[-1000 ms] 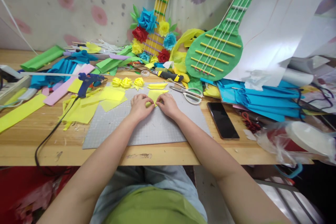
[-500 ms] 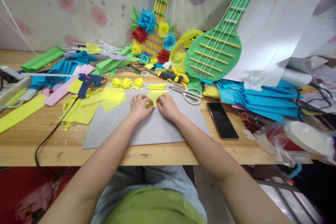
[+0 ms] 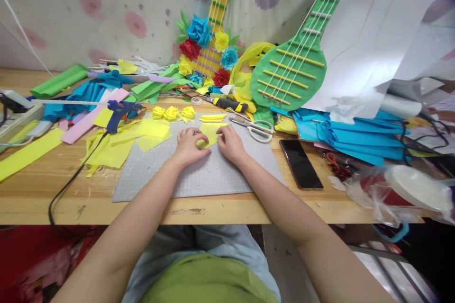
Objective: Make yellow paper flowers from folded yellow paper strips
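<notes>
A square of yellow crepe paper (image 3: 210,133) lies fairly flat on the grey cutting mat (image 3: 156,175), between my two hands. At its left side rests my left hand (image 3: 189,146), fingers curved and the thumb apart from the forefinger, with paper showing in the gap. My right hand (image 3: 232,143) touches the paper's right side with bent, parted fingers. Just beyond the sheet is a small stack of folded yellow paper strips (image 3: 212,117). Yellow paper flowers (image 3: 170,113) sit to its left, and scissors (image 3: 259,129) with white handles lie on the right.
A blue glue gun (image 3: 119,112) and yellow paper sheets (image 3: 152,129) lie left. A phone (image 3: 300,163) and a plastic-wrapped cup (image 3: 401,187) are right. Behind stand a green paper instrument (image 3: 289,73) and a flower-trimmed yellow one (image 3: 217,14), amid blue crepe paper (image 3: 351,128).
My right hand has shifted right, away from my left, and more of the yellow sheet shows between them. The fingers of both hands have parted from their earlier pinch at the near edge.
</notes>
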Demonstrator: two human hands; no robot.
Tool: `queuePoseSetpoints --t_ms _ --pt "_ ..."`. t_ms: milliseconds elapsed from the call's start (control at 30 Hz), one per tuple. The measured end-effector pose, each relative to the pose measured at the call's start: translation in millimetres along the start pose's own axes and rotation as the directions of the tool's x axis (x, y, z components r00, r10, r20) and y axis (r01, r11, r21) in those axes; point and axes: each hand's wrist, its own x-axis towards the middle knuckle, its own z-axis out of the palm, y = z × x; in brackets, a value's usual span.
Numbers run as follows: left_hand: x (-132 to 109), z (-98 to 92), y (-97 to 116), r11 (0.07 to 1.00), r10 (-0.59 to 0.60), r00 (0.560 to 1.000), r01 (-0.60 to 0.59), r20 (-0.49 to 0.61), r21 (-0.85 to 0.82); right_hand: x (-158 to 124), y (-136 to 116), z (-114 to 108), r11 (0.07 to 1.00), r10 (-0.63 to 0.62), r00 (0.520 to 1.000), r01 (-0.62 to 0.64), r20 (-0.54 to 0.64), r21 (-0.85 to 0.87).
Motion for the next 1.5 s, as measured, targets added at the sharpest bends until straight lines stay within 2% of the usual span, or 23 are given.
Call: queuePoseSetpoints --t_ms 133,267,400,667,900,1133,1233,1333,1433,1500 --pt "5 -5.0 -13 0.995 0.000 0.995 -0.010 -0.103 -0.100 -1 1 0 0.999 -0.022 1.000 0.022 -0.009 0.031" --pt "8 -6.0 -28 0.987 0.124 0.992 -0.127 -0.038 -0.096 -2 4 0 0.989 -0.148 0.989 0.148 -0.009 0.006" --pt "5 -5.6 -34 0.984 0.176 0.984 -0.176 0.007 -0.031 -2 4 0 0.954 -0.295 0.954 0.297 0.050 -0.030" --pt "6 -8.1 -30 0.970 0.243 0.969 -0.242 0.051 -0.021 -2 7 1 0.966 -0.246 0.969 0.248 0.033 -0.068" --pt "7 -7.4 -29 0.976 0.217 0.975 -0.215 0.039 -0.038 -5 -7 -6 0.913 -0.374 0.914 0.392 0.160 -0.108" --pt "5 -8.6 -27 0.977 0.208 0.976 -0.204 0.059 -0.053 -3 -6 -6 0.898 -0.360 0.915 0.393 0.184 -0.197" --pt "4 -8.3 -28 0.980 0.193 0.980 -0.189 0.056 -0.063 -2 -3 -6 0.941 -0.277 0.953 0.295 0.122 -0.167" --pt "4 -7.6 -28 0.982 0.184 0.981 -0.180 0.056 -0.058 -1 -2 -3 0.999 -0.038 0.999 0.038 -0.032 -0.018" --pt "4 -6.8 -26 0.984 0.171 0.983 -0.167 0.061 -0.055 0 -3 2 0.965 0.170 0.983 -0.152 -0.068 0.212" --pt "4 -6.5 -25 0.984 0.170 0.983 -0.166 0.068 -0.062 2 -4 6 0.925 0.219 0.975 -0.194 -0.041 0.325"
